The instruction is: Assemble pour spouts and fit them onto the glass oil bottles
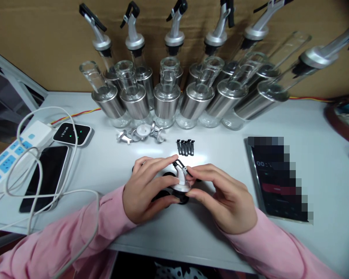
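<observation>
Between my two hands is a silver pourer spout (181,181) with a black flip lever on its top. My left hand (149,186) grips it from the left, its index fingertip at the lever and its thumb low by the black base. From the right, my right hand (227,193) pinches the spout's collar and lever side. Black round stoppers (163,195) lie under and behind my fingers, partly hidden. Just beyond, several small black levers (185,147) stand in a row. To their left is a cluster of loose silver spouts (142,132).
Glass-and-steel bottles (166,99) line the back, several fitted with pourers (134,38), before a cardboard sheet (55,46). At left are a power strip (8,162), a WiFi device (72,133), a phone (46,178) and looping white cable. Another phone (275,182) lies right.
</observation>
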Demonstrator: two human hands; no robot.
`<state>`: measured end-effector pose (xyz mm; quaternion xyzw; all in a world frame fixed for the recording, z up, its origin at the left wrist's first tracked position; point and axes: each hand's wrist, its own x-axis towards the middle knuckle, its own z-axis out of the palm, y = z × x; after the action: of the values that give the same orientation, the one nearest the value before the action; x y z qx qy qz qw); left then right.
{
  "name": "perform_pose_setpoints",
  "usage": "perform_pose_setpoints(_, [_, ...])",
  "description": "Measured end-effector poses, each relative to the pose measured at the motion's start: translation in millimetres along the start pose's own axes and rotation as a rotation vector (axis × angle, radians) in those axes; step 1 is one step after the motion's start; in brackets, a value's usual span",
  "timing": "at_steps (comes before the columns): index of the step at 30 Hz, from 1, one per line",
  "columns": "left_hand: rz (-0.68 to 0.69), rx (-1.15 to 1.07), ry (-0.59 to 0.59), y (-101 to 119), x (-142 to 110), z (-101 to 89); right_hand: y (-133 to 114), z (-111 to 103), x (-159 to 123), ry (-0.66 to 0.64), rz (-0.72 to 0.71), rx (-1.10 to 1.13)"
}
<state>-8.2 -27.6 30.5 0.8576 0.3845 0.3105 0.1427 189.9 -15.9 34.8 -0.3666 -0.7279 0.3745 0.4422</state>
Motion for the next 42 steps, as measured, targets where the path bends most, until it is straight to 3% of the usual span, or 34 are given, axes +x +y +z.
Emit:
perform_pose_setpoints(8, [-0.049,-0.002,-0.036,-0.6,0.0,-1.1,-2.1,-2.1,2.7,-0.004,-0.029,-0.048])
perform_pose_setpoints(14, [0.006,-0.012,0.046,-3.7,0.3,0.9,0.9,-1.4,1.7,-0.018,0.106,0.002])
perform_pose_setpoints(20, [-0.035,0.047,0.072,-2.5,-0.9,1.3,3.6,3.6,-2.7,-0.046,0.138,0.033])
perform_pose_setpoints(26, [-0.015,0.046,0.123,-3.3,-0.4,1.7,0.6,4.4,0.7,-0.091,0.074,-0.001])
perform_pose_setpoints(33, [-0.002,-0.113,0.293,-6.9,1.2,5.1,-4.1,4.2,-0.5,-0.144,0.044,0.060])
perform_pose_setpoints(42, [-0.049,-0.175,0.286,-4.8,1.3,5.2,-1.6,3.6,-0.3,-0.171,0.035,0.050])
